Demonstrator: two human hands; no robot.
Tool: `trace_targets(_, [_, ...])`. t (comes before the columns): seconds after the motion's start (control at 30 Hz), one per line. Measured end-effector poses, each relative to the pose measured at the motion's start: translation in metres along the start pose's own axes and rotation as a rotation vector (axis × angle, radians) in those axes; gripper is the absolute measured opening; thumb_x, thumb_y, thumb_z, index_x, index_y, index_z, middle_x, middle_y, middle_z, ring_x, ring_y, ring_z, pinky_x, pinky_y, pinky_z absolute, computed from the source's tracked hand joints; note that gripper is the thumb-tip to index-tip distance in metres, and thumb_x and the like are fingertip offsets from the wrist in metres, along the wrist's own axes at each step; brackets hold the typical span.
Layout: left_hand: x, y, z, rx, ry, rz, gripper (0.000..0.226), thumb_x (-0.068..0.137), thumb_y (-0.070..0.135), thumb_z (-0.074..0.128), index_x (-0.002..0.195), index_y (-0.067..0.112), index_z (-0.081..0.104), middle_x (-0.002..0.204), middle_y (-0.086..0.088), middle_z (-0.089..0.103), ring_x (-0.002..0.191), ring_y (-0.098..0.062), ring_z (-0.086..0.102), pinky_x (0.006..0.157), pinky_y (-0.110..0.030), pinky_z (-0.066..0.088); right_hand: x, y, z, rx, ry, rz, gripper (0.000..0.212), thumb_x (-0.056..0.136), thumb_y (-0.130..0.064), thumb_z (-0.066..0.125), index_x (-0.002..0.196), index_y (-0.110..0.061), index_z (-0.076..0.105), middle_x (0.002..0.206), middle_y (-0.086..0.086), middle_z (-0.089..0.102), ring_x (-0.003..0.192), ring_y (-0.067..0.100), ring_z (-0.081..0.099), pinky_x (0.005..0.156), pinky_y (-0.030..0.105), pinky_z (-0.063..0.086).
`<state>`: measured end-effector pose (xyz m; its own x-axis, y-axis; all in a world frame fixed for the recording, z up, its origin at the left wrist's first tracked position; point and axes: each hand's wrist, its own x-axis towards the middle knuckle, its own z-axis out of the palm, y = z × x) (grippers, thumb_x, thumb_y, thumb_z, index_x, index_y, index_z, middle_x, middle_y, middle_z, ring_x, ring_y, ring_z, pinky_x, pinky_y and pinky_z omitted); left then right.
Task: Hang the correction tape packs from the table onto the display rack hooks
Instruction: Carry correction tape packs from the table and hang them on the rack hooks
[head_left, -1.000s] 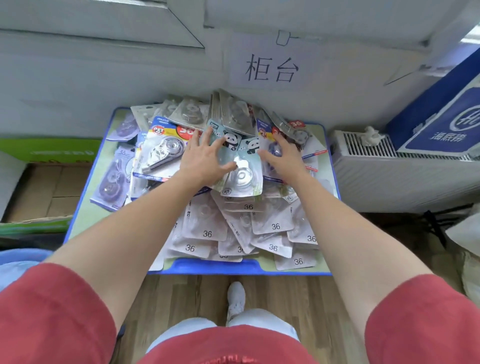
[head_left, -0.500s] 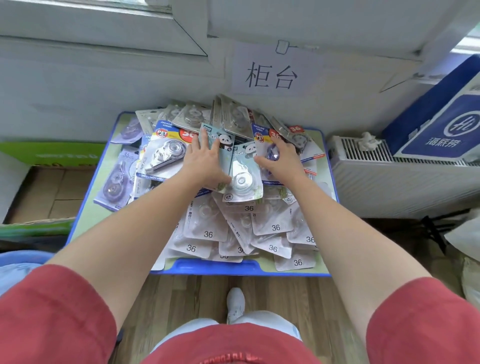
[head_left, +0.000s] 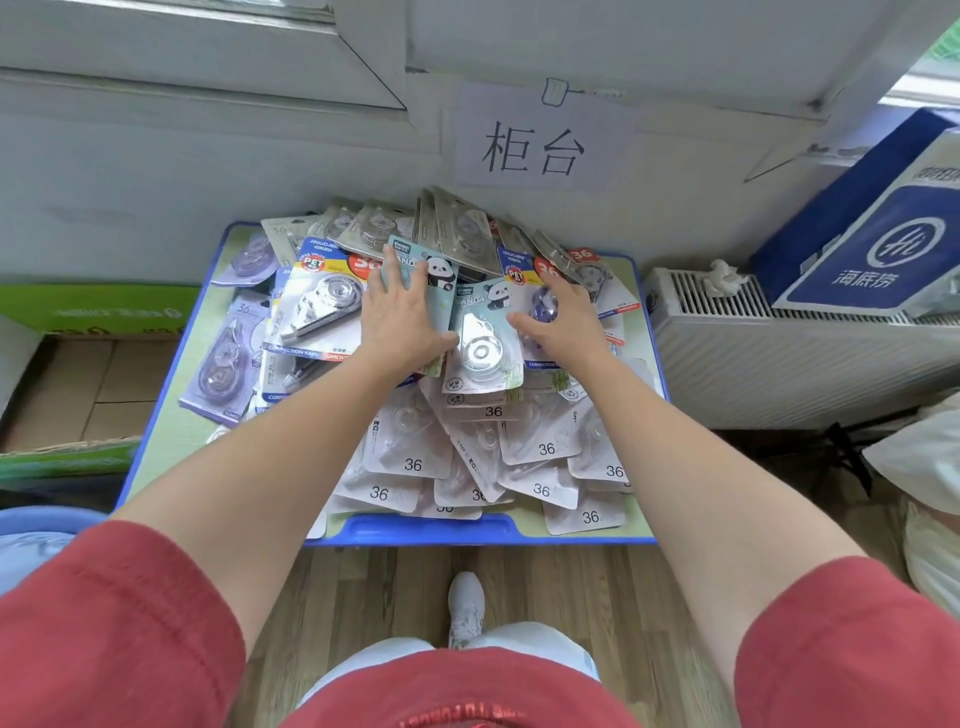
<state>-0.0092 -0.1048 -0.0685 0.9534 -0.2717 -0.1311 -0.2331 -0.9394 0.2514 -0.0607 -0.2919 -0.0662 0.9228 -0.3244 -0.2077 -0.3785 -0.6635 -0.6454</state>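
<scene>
Left hand (head_left: 402, 317) lies flat, fingers spread, on a glossy teal panda pack (head_left: 442, 274), its thumb touching the edge of a second panda pack (head_left: 483, 340) that lies between the hands; right hand (head_left: 563, 322) rests, fingers spread and only lightly bent, on a blue-and-yellow pack (head_left: 540, 358), its thumb against that middle pack's other edge; neither hand grips anything, and the two sit apart.

The correction tape packs lie heaped on a low table (head_left: 431, 527) with a pale green top and a blue plastic rim; they are flat cards with clear blister bubbles over round dispensers; about nine white packs (head_left: 413, 452) printed "36" overlap at the near edge, two purple packs (head_left: 223, 358) lie left, and grey packs (head_left: 462, 228) lean at the back beneath a paper sign (head_left: 535, 145).
</scene>
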Motion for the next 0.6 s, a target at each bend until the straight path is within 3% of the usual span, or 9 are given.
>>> trace_targets(0.6, [-0.057,-0.007,-0.027,-0.116,0.068,0.050,0.087,0.083,0.048,0.061,0.153,0.025,0.014,0.160,-0.013,-0.007,0.147,-0.034,-0.004,0.118,-0.043,0.004,-0.066,-0.020,0.005,-0.066,0.172,-0.032,0.076,0.083,-0.044,0.068,0.147,-0.020,0.034,0.146,0.012,0.033,0.133,0.034,0.035,0.108,0.047,0.033])
